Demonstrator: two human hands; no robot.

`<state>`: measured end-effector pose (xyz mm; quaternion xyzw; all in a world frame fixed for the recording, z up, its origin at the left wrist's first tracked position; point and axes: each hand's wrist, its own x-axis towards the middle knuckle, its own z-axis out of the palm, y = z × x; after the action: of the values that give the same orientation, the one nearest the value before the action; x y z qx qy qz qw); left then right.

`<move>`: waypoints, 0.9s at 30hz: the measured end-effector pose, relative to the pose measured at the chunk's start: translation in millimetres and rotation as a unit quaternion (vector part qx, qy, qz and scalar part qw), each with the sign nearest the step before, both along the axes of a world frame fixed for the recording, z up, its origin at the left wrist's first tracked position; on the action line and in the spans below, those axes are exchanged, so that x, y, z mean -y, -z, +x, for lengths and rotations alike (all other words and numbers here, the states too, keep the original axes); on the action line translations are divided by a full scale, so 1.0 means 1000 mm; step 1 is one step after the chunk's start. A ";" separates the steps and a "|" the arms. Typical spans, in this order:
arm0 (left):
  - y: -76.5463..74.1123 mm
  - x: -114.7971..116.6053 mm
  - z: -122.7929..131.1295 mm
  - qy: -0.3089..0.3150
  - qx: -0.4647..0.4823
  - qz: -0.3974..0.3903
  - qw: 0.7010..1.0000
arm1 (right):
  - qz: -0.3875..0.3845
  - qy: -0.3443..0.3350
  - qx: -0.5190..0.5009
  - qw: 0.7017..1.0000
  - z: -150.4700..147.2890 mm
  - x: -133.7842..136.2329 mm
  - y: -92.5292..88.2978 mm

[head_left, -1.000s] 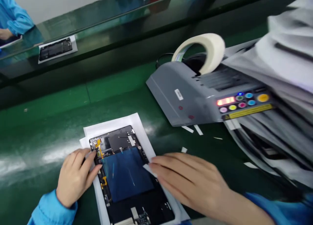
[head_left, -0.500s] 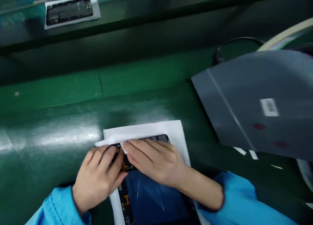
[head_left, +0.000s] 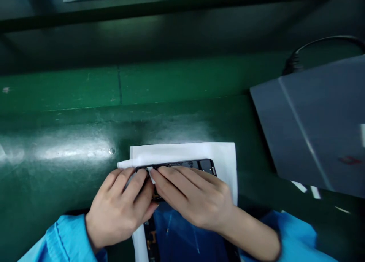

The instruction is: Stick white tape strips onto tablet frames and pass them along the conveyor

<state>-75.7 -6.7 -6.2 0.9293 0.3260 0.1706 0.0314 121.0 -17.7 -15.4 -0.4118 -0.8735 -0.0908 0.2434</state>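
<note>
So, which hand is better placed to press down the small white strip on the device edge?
Probably the right hand: its fingertips sit on the small white strip at the edge of the black device. The left hand is just beside it, holding that edge, so it seems less free.

A moment ago the hands were well apart; now the left hand (head_left: 119, 208) and right hand (head_left: 194, 197) have closed together at the upper edge of the black device panel (head_left: 176, 165). The white tape strip (head_left: 151, 175), earlier held over the panel's middle, now sits on that edge.
</note>
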 end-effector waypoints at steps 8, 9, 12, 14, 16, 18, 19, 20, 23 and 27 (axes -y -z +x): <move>0.000 0.001 -0.002 0.003 0.010 0.014 1.000 | -0.017 0.014 0.020 1.000 -0.004 0.002 -0.001; 0.000 0.001 -0.002 0.003 0.010 0.014 1.000 | -0.020 0.017 0.022 0.999 -0.004 0.003 -0.001; -0.001 0.000 -0.002 0.004 0.010 0.014 1.000 | -0.022 0.024 0.030 0.999 -0.006 0.004 -0.003; -0.001 0.000 -0.001 0.004 0.012 0.014 1.000 | -0.023 0.028 0.033 0.999 -0.009 0.005 -0.005; -0.002 0.000 -0.001 0.002 0.015 0.015 1.000 | -0.030 0.035 0.035 0.998 -0.013 0.005 -0.007; -0.002 -0.001 -0.001 0.002 0.016 0.014 1.000 | -0.042 0.039 0.038 0.998 -0.016 0.006 -0.009; -0.001 -0.001 -0.001 0.003 0.015 0.015 1.000 | -0.046 0.042 0.040 0.997 -0.017 0.006 -0.009; -0.001 -0.001 -0.001 0.004 0.014 0.016 1.000 | -0.048 0.045 0.041 0.997 -0.018 0.006 -0.010; 0.000 0.000 -0.002 0.006 0.013 0.019 1.000 | -0.039 0.051 0.035 0.997 -0.019 0.006 -0.009; 0.000 0.000 -0.002 0.010 0.014 0.021 1.000 | -0.025 0.053 0.031 0.998 -0.017 0.006 -0.006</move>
<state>-78.0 -6.6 -5.9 0.9305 0.3126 0.1902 0.0186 103.7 -24.0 -9.6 -0.4605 -0.8594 -0.0946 0.2010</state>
